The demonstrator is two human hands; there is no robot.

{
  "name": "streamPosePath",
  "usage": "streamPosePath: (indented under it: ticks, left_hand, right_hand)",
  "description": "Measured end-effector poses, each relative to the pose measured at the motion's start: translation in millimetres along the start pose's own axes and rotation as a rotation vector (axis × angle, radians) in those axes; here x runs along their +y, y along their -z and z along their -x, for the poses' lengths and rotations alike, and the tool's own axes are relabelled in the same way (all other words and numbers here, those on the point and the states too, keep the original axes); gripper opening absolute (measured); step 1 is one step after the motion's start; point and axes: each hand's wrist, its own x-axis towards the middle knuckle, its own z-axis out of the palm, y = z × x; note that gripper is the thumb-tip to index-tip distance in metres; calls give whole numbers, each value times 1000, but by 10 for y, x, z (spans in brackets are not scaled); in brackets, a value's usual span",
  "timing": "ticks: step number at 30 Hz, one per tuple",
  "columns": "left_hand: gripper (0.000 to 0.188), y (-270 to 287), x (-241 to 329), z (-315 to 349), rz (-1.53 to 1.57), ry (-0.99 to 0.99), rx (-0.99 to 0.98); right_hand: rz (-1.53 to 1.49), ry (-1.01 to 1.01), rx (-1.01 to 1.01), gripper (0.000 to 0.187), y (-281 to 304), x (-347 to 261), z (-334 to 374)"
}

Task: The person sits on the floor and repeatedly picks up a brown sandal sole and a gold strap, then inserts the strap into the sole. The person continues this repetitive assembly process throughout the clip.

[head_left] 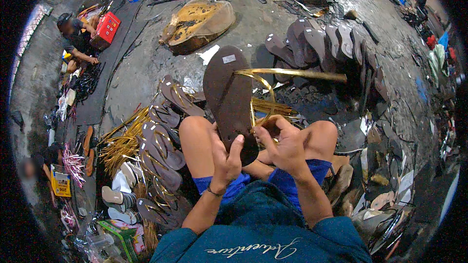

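Note:
A dark brown flip-flop sole (225,92) stands toe-up in front of me, with a small pale label near its toe. My left hand (227,161) is closed round its heel end, thumb pressed on the top face. A shiny gold strap (302,73) comes out of the toe part, with a long tail stretching right and another length curving down the sole's right edge. That lower length is pinched between the thumb and fingers of my right hand (282,141), beside the heel. The strap's end at those fingertips is too small to make out.
Flip-flops with gold straps (158,151) lie at my left beside a bundle of gold strips (122,143). Several brown soles (312,41) stand in a row at the far right. A worn block (200,24) sits ahead. Another person (78,39) sits far left by a red box (106,30).

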Motion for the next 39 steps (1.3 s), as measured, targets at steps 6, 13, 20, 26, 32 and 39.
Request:
streamPosePath:
  ticks: [6,13,20,26,32,39]
  left_hand:
    - [51,3,-28,61,-206,-132,16]
    - [55,39,-92,118,-17,16,-21]
    - [77,702,76,-121,-756,-45,-583]
    - [68,1072,147,-86,-531,50,-256]
    - [27,620,-205,-115,8,-146,225]
    - [31,569,-240,188,-352,173,-472]
  right_hand:
    - [193,40,48,17,-59,-83,72]
    - [183,100,-171,16,143,130,-2]
    - [358,379,-101,18,531,254,-219]
    - [-784,-237,275,19,565,635,-138]
    - [12,-19,6,19,35,641,222]
    - [329,24,9,13,10,387,603]
